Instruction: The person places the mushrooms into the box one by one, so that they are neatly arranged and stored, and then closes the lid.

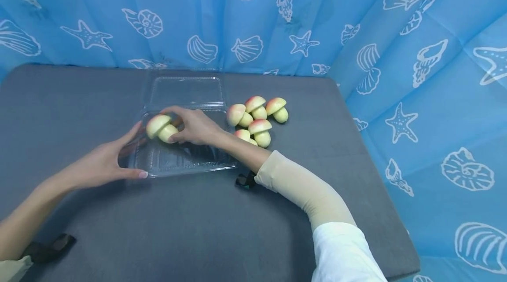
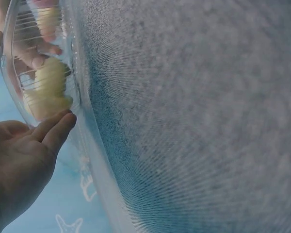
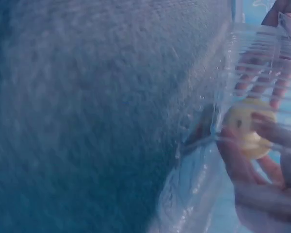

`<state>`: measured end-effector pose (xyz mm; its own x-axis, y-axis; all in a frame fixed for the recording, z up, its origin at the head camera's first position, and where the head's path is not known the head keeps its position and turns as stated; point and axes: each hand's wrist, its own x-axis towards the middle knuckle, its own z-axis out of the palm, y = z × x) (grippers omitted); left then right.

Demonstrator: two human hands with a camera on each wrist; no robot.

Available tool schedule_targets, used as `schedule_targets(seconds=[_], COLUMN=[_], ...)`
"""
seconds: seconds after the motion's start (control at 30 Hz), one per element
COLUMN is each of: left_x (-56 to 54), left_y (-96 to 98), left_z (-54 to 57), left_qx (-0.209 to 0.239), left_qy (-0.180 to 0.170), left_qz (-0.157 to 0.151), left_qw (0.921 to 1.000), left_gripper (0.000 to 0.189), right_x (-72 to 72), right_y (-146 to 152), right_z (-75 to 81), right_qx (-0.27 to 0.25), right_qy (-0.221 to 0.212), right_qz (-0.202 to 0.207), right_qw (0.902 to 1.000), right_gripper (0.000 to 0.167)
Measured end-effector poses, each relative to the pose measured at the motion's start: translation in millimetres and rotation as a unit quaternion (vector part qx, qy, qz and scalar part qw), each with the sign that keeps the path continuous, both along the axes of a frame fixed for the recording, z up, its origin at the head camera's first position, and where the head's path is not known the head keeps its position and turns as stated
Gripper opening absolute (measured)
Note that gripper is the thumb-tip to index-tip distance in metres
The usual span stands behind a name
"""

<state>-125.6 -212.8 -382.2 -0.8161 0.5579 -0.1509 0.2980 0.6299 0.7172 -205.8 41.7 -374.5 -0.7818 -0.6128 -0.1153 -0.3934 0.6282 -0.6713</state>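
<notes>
In the head view my right hand point(image 1: 196, 127) pinches a pale yellow toy mushroom point(image 1: 159, 127) with a pink-tinged cap. It is at the left end of a clear plastic clamshell container point(image 1: 182, 170), whose lid point(image 1: 186, 90) lies folded back. My left hand point(image 1: 97, 165) is at the container's left side, fingers extended along the wall and thumb near the front corner. Through the clear wall, the left wrist view shows the mushroom point(image 2: 51, 85) close to the left fingertips. The right fingers point(image 3: 235, 158) curl round the mushroom point(image 3: 251, 112) in the right wrist view.
Several more toy mushrooms point(image 1: 260, 131) lie grouped just right of the container on the grey table point(image 1: 222, 233). A blue curtain point(image 1: 269, 18) with white shell prints hangs behind the table and along its right side.
</notes>
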Motion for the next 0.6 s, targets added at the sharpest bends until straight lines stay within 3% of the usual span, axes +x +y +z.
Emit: schedule_targets(seconds=[0.37,0.6], left_x=[-1.2,-0.7], left_y=[0.7,2.1], left_z=[2.7,2.5], left_qx=[-0.003,-0.001], left_qy=[-0.013,-0.017], left_qz=[-0.001,0.000], left_qw=[0.9999,0.9999], left_gripper=[0.121,0.121], right_x=[1.7,-0.9], right_y=[-1.7,2.9], right_z=[-4.7,-5.1], right_qx=[0.015,0.005], right_qy=[0.024,0.021], right_qz=[-0.020,-0.003], right_qw=[0.9994,0.9998], right_gripper=[0.069,0.070])
